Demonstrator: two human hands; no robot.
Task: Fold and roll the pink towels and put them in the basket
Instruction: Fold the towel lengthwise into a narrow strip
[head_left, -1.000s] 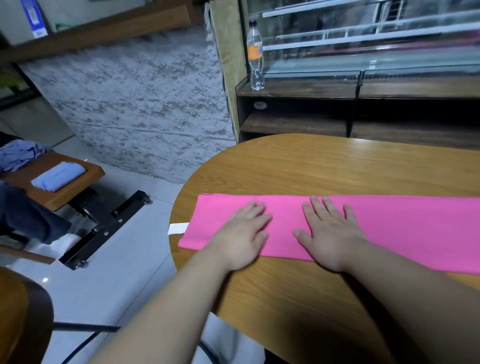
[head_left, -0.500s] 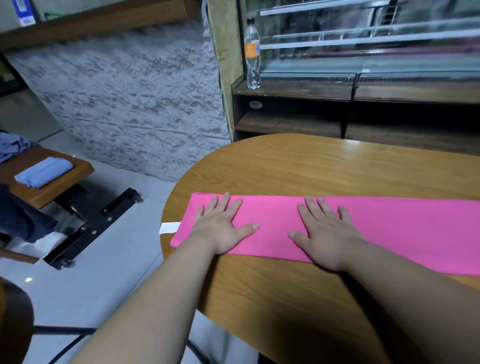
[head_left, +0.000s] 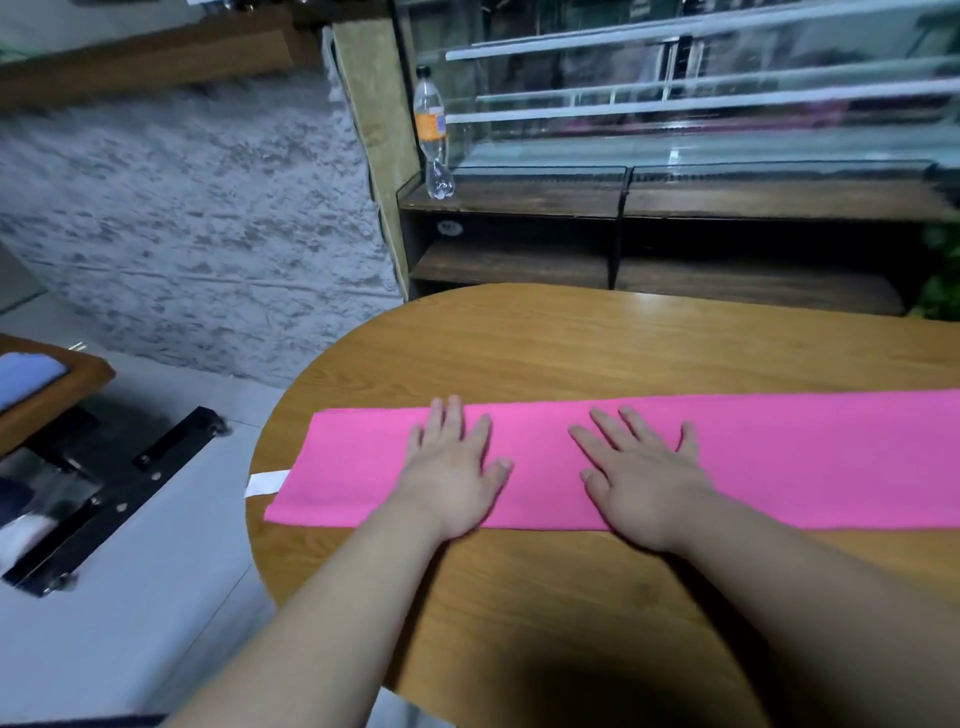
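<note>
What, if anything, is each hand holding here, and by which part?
Nothing is gripped. The left hand and right hand both lie flat with straight fingers, pressing on the top of the folded pink towel on the table.

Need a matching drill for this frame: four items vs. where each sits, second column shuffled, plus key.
1. pink towel
2. bottle
3. white tag
4. left hand

A. upright on the dark shelf
B. palm down, flat on the towel
C. long strip across the round table
D. sticks out at the towel's left end

Pairs: 1-C, 2-A, 3-D, 4-B
</note>
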